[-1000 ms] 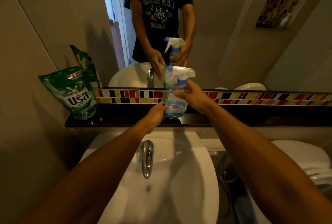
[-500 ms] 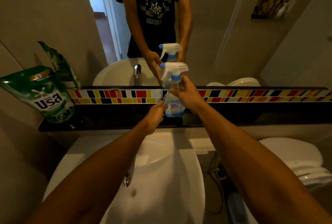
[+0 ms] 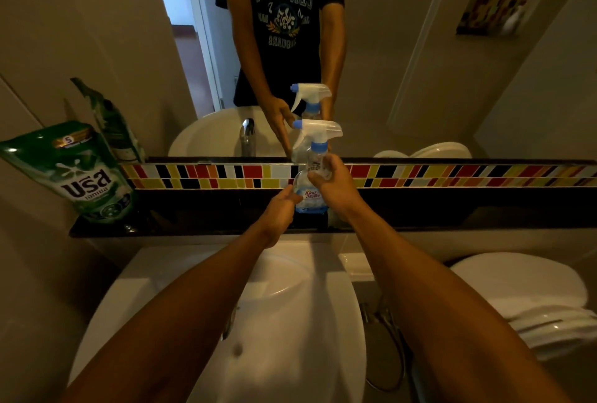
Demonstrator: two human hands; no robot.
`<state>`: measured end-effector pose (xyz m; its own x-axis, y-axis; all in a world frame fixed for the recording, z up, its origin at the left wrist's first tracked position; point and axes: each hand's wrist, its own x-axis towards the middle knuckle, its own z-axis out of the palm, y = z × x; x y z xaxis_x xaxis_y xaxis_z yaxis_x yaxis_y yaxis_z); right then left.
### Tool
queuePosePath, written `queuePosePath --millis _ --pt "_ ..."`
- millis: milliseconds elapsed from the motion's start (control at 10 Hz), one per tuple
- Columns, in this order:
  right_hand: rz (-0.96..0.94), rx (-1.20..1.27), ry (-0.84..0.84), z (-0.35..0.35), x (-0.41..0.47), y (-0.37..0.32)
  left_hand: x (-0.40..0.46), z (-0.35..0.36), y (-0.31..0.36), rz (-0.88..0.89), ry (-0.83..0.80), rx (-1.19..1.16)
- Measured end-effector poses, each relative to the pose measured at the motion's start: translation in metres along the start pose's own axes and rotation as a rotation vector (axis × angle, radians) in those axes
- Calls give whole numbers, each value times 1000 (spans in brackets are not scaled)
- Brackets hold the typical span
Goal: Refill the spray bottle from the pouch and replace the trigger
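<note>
A clear spray bottle [image 3: 309, 197] with a blue label stands upright on the dark ledge [image 3: 193, 224] under the mirror. Its white trigger head [image 3: 318, 132] with a blue collar sits on top. My right hand [image 3: 334, 184] is wrapped around the bottle's neck just below the collar. My left hand [image 3: 281, 208] holds the bottle's lower body from the left. A green refill pouch [image 3: 72, 171] leans on the wall at the ledge's left end, well away from both hands.
A white sink [image 3: 290, 321] with a chrome tap [image 3: 230, 321] lies below the ledge. A white toilet [image 3: 523, 299] stands at the right. The mirror shows the person's torso, the hands and the bottle. A coloured tile strip [image 3: 420, 174] runs behind the ledge.
The view has shifted a little, so the pouch sits further left. My right hand has slid up the bottle's neck towards the collar. The bottle stays on the ledge.
</note>
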<state>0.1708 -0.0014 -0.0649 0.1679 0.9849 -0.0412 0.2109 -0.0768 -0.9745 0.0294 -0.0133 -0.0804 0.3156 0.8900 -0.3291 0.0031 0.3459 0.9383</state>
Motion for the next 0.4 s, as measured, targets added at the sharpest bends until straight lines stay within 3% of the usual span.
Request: queuePosePath --millis 300,400 --pt "5 62 39 4 -9 3 2 -14 -3 37 37 143" --pt "0 34 192 6 -16 -2 1 -24 -1 118 75 236"
